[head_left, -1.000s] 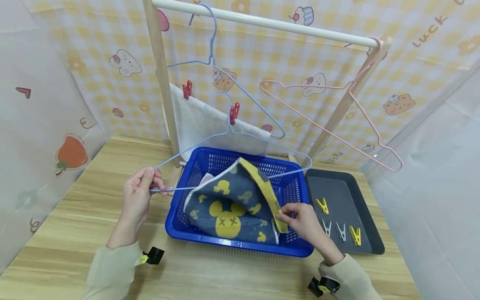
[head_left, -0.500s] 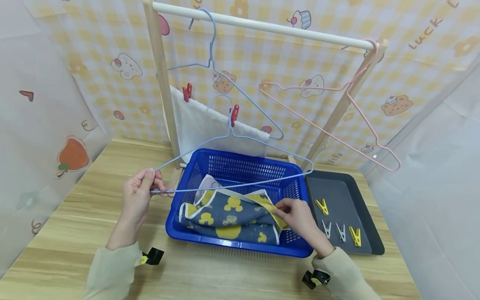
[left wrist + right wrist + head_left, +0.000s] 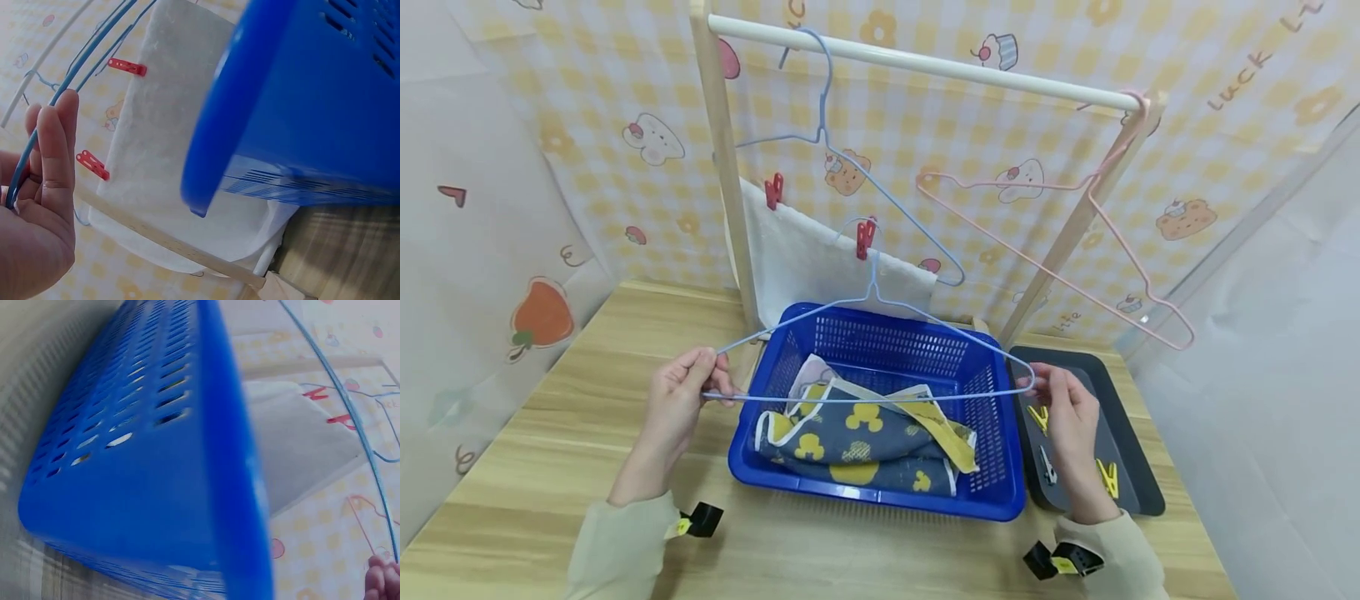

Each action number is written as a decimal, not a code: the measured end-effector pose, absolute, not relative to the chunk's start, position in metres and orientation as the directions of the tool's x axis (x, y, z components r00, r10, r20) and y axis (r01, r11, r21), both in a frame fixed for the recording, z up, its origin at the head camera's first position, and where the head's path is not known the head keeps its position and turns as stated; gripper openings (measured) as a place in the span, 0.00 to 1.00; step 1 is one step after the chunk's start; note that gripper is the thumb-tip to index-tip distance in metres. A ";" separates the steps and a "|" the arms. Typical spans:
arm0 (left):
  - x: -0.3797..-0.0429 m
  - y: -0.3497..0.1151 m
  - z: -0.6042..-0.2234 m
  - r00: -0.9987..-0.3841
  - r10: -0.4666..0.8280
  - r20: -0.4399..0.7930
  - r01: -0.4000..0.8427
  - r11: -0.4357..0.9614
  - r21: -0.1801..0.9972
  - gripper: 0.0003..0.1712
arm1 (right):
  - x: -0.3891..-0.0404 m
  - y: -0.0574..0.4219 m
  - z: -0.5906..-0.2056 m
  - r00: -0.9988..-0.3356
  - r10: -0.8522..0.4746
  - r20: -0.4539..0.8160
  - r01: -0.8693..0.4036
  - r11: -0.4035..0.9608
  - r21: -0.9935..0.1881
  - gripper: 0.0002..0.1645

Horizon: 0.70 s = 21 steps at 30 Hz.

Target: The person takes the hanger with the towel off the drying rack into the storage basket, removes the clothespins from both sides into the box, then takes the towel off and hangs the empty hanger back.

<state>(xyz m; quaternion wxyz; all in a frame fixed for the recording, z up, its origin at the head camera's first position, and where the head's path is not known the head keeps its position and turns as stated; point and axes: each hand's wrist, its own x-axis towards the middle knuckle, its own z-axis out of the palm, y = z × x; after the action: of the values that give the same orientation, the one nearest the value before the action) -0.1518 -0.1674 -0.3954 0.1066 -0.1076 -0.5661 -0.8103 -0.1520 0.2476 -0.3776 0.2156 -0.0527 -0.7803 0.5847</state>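
A light blue wire clothes hanger (image 3: 873,279) is held across the blue basket, its hook toward the rack. My left hand (image 3: 679,398) grips its left corner; in the left wrist view the hanger wire (image 3: 94,49) runs through the fingers of that hand (image 3: 55,181). At the opposite corner my right hand (image 3: 1072,421) pinches the hanger's end, and only its fingertips (image 3: 379,580) show in the right wrist view. Below the hanger, a dark grey cloth with yellow mouse-head prints (image 3: 880,457) lies folded in the basket (image 3: 850,497), and a pale lilac cloth (image 3: 808,372) sits behind it.
Behind the basket stands a rack with a white rail (image 3: 925,62), carrying a blue hanger (image 3: 822,108) and a pink hanger (image 3: 1120,242). Red clothespins (image 3: 865,239) clip a white cloth (image 3: 805,250). A dark tray (image 3: 1138,475) with clothespins (image 3: 1107,477) stands at right.
My right hand has let the patterned cloth drop into the basket and moved right and up to the hanger's right corner. My left hand keeps its grip on the left corner.
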 end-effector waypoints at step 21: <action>-0.157 -0.159 -0.407 -0.917 0.260 0.302 0.266 -0.165 0.950 0.18 | -0.125 0.264 -0.379 -0.880 0.054 0.471 -0.420 0.373 -0.828 0.07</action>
<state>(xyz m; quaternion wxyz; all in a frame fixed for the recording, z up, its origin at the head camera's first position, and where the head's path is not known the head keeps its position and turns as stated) -0.1567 -0.1587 -0.4072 0.0023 -0.2035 -0.6460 -0.7357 -0.1247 0.2642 -0.3791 0.2163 0.1143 -0.7997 0.5483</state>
